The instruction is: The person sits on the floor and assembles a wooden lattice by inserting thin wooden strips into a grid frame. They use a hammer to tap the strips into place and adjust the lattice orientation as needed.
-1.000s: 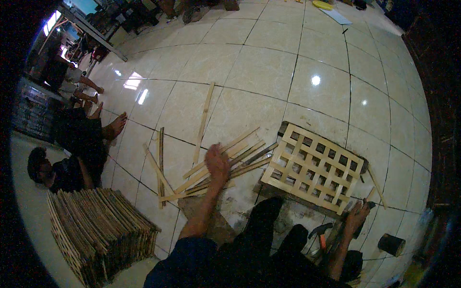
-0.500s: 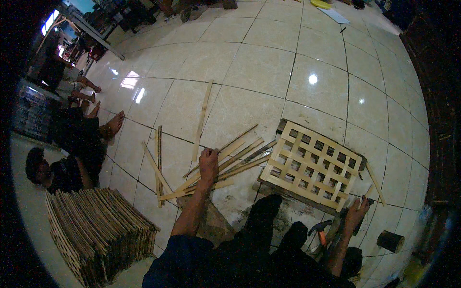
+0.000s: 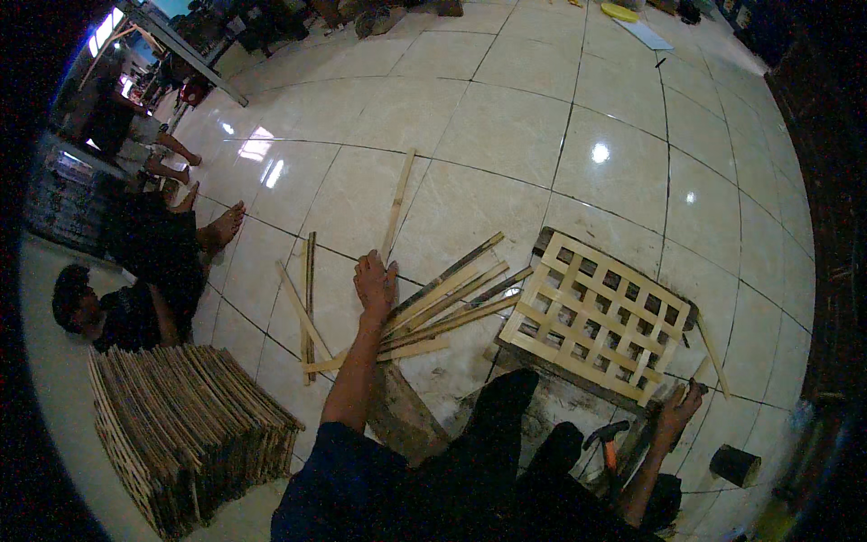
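My left hand (image 3: 375, 285) reaches over the floor with its fingers apart, at the near end of a long pale bamboo strip (image 3: 403, 192). Just right of its wrist, several loose bamboo strips (image 3: 452, 294) lie fanned out, some with dark skin. A woven bamboo lattice panel (image 3: 591, 327) rests on a dark, low board to the right. By the panel's near right corner, my right hand (image 3: 677, 415) is closed around something dark that I cannot make out. Close to that forearm is a hammer (image 3: 608, 440) with an orange handle.
At the lower left stands a tall stack of lattice panels (image 3: 194, 434). Another person (image 3: 153, 262) sits beyond it, a bare foot stretched toward the strips. A dark cylindrical container (image 3: 735, 465) lies at the right. More strips (image 3: 308, 307) lie left of my left arm.
My left hand has moved up and left from the fanned strips to the near end of the long strip. My right hand stays beside the panel. The whole view has shifted slightly.
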`<state>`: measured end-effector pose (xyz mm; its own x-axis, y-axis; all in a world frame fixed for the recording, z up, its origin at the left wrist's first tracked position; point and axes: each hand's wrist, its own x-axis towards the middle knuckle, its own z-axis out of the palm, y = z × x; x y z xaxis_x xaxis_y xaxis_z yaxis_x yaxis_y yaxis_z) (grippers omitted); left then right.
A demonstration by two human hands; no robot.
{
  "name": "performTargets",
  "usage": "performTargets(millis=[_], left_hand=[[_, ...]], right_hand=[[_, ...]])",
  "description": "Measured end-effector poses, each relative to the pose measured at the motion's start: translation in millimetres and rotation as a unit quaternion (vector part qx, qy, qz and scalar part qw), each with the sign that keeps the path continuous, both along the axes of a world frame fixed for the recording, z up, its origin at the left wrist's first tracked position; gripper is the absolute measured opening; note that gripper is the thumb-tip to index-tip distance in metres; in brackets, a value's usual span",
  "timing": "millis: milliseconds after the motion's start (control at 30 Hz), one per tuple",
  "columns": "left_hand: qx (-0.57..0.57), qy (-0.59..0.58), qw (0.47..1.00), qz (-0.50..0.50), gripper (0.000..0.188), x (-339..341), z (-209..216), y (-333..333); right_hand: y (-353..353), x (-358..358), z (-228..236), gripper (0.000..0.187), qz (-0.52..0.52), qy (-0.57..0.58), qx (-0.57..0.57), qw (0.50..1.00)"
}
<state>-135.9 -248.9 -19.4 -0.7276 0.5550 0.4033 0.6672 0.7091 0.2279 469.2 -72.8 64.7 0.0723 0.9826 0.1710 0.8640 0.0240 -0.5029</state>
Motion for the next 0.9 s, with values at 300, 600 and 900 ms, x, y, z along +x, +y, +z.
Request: performTargets(millis=[300,600,900], left_hand=[[-0.056,-0.123,0.991,-0.007,0.016,-60.5,-12.1,-30.2],[0.124,-0.3,0.909,-0.261,0.019,86.2,83.5,14.2],[-0.002,-0.301,0.788,-0.537,0.027,176.1,99.9,32.4]], right_hand=[[8.8,15.3,-45.9,0.041,-0.016,-0.013,0.019,1.0],[9.5,-38.2,7.5,0.035,0.061,0.22,-0.028,0.973],[-33.2,-74.7,47.5,0.038,0.005,0.271,-0.198,0.942]])
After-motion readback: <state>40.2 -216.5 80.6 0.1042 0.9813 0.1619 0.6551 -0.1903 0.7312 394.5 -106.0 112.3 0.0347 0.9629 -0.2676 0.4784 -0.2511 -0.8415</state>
